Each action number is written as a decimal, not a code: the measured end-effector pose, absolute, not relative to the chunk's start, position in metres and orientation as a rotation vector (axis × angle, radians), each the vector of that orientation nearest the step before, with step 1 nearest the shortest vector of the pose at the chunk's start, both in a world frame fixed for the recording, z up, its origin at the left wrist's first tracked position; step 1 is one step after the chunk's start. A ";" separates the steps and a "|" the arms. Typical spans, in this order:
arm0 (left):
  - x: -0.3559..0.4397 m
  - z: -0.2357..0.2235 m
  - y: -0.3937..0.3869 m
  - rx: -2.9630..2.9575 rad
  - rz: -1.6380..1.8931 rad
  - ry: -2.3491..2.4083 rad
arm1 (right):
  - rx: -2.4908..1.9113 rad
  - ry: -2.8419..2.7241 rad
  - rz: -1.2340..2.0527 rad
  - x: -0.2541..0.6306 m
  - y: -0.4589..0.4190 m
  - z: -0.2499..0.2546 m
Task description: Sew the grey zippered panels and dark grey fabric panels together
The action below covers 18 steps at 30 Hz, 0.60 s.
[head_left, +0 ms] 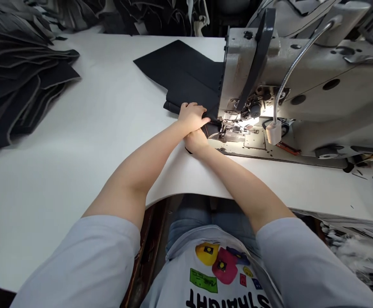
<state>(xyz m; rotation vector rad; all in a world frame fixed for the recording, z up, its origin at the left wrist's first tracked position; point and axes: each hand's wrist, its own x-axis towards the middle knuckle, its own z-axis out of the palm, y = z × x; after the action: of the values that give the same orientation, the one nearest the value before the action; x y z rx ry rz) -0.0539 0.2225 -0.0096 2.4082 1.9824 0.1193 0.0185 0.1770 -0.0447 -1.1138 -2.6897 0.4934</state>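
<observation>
A black fabric piece (191,79) lies on the white table, with its right part under the head of the sewing machine (237,124). My left hand (192,116) grips the near part of this piece, left of the presser foot, its thumb pointing toward the machine. Close against it, my right hand (197,140) is closed on the near edge of the fabric, and its fingers are mostly hidden. The two hands touch, with the left partly over the right. A line of stitching shows on a folded edge (172,107) beside my left hand.
Dark cut pieces (22,85) are stacked at the left of the white table (61,179). A small lamp on a bendable neck (274,131) lights the needle area. More dark fabric (154,17) lies beyond the far edge. The near table edge (180,194) curves in front of me.
</observation>
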 end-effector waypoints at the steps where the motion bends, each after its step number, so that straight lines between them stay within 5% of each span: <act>1: -0.052 -0.005 0.210 2.433 0.057 2.008 | -1.029 -2.740 0.529 0.030 0.170 -0.042; 7: -0.058 -0.005 0.111 2.419 -0.346 2.143 | -0.038 -2.870 0.804 0.111 0.087 -0.050; 14: -0.080 -0.025 0.116 2.349 -0.121 2.128 | -0.538 -2.709 0.513 0.178 0.006 -0.072; 18: -0.090 -0.026 0.124 2.423 -0.041 2.063 | -0.775 -2.592 0.907 0.264 -0.030 -0.115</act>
<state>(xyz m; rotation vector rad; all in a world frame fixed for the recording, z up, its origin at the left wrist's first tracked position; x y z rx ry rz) -0.0903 0.1238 -0.0262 2.4234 2.0630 -0.0411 0.2637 -0.0302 -0.1147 -0.7754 -2.5919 0.9069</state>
